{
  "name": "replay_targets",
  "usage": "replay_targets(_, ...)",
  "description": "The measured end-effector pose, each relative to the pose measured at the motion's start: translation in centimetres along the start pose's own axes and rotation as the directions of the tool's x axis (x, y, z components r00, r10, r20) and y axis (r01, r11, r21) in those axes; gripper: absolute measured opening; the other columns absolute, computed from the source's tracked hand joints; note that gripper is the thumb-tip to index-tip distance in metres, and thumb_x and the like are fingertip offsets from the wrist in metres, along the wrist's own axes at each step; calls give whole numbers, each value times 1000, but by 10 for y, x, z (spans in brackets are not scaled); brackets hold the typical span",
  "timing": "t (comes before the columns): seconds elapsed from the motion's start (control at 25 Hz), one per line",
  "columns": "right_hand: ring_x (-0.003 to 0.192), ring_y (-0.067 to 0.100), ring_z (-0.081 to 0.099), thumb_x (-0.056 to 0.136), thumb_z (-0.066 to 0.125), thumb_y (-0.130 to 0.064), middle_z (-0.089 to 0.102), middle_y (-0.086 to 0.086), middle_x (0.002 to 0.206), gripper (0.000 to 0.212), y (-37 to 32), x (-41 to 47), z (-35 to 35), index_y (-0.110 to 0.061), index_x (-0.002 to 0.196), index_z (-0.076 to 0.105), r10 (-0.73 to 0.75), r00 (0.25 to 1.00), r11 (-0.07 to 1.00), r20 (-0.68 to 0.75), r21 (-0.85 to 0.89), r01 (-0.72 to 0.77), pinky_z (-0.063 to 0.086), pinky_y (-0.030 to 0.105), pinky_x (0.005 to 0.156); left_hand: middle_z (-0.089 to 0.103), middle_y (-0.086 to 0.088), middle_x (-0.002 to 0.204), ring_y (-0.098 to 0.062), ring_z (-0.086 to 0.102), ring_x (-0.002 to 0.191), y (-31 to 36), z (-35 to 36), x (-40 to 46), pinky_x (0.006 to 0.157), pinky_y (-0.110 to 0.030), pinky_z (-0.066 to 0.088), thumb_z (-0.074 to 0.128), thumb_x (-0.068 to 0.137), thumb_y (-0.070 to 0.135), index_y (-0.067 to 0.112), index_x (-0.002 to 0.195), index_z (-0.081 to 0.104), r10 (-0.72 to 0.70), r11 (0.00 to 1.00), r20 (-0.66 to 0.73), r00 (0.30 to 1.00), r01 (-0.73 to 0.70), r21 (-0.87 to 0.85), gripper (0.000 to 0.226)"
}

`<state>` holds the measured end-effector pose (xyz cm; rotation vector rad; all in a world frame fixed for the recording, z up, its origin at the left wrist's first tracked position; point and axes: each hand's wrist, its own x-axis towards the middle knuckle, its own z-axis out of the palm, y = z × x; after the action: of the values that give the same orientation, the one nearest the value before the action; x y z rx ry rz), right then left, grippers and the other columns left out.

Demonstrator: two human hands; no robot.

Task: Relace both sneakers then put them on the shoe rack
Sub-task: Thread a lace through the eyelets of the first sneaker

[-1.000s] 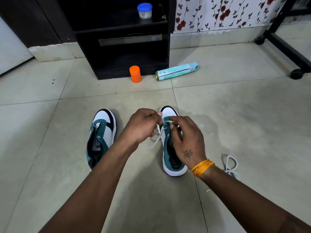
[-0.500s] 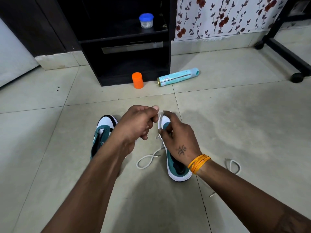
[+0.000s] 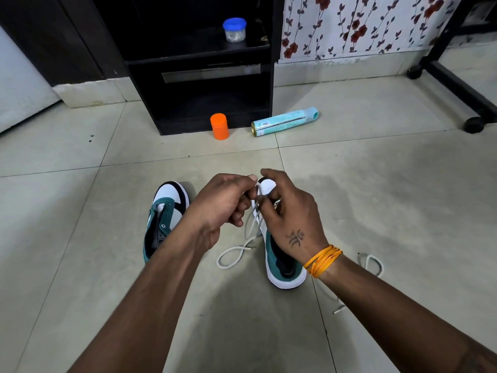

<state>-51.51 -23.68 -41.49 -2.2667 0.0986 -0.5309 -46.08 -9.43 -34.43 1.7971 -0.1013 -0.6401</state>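
Two white, teal and black sneakers lie on the tiled floor. The left sneaker [image 3: 164, 219] has no lace in it. Over the toe of the right sneaker [image 3: 282, 267] my left hand [image 3: 223, 205] pinches a white lace [image 3: 236, 251] that runs down from my fingers and loops on the floor between the shoes. My right hand [image 3: 290, 214] pinches the same lace near the toe eyelets. A second white lace [image 3: 373, 267] lies loose on the floor behind my right wrist.
A black shelf unit [image 3: 204, 65] stands against the wall ahead, with a blue-lidded jar [image 3: 234, 29] on its shelf. An orange cap [image 3: 219, 126] and a teal spray can [image 3: 285, 121] lie at its foot. A black wheeled stand [image 3: 462, 84] is at right.
Both hands rose from the shoe's middle to its toe, drawing the lace up. A loop of lace now lies on the floor between the sneakers. The view tilted down slightly.
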Motion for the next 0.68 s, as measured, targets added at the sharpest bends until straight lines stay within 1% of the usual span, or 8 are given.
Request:
replay_targets(0.04,63,9,52,96,60,-21,61,-8,74,31,-5,2,-2,-25,127,63,-29,999,999,-28,18,29,42,23,62,39,0,56,-15,33,45,-1,1,0,52,-27,38,54,105,29,14,71,57,2,1000,6,1000,-2,-3,37)
replay_targets(0.12,66,12,54,98,56,-20,63,-7,79,15,-7,3,-1,-20,108,67,-77,996,997,-53,10,78,46,33,64,40,-1,57,-16,34,46,-1,3,0,52,-27,40,55,104,28,13,71,58,5,1000,30,1000,-4,-13,37)
replay_targets(0.2,66,19,53,97,52,-24,62,-4,78,14,3,3,2,-18,94,64,-41,998,997,-38,-61,39,48,40,62,41,-1,57,-16,35,47,1,3,0,52,-28,41,55,104,27,14,71,59,4,999,52,999,-3,-35,36)
replay_targets(0.32,62,21,53,97,54,-23,63,-3,75,11,14,-1,2,-20,100,64,16,1000,995,-22,-98,-18,49,40,60,43,-3,57,-18,36,48,2,2,0,52,-28,43,54,105,26,12,71,60,-14,999,64,998,16,-36,37)
replay_targets(0.4,62,9,50,97,59,-18,64,-9,80,21,7,-3,-1,-23,117,64,-27,999,998,-41,-56,25,46,31,62,44,-5,59,-20,38,50,-2,2,1,54,-29,45,53,105,27,10,73,63,-20,999,63,998,22,-27,37)
replay_targets(0.44,62,4,49,97,61,-16,65,-10,82,22,1,-4,-3,-24,117,65,-56,997,998,-46,-36,55,44,26,62,46,-5,60,-20,40,52,-4,3,2,56,-30,46,53,105,26,9,74,65,-13,999,54,998,15,-30,37)
replay_targets(0.52,62,1,47,97,63,-15,65,-9,82,12,-6,-2,-3,-23,105,67,-87,995,996,-56,-15,86,43,27,61,51,-3,61,-19,45,55,-8,4,5,61,-32,47,56,105,24,4,77,70,14,999,-1,1000,-14,-34,36)
replay_targets(0.68,62,12,57,98,64,-20,68,-6,80,8,5,0,-1,-24,92,69,3,997,1000,-77,-13,-4,49,36,62,62,-2,64,-17,54,59,-16,1,10,63,-28,51,63,101,13,-1,91,79,67,998,-94,993,-67,6,24)
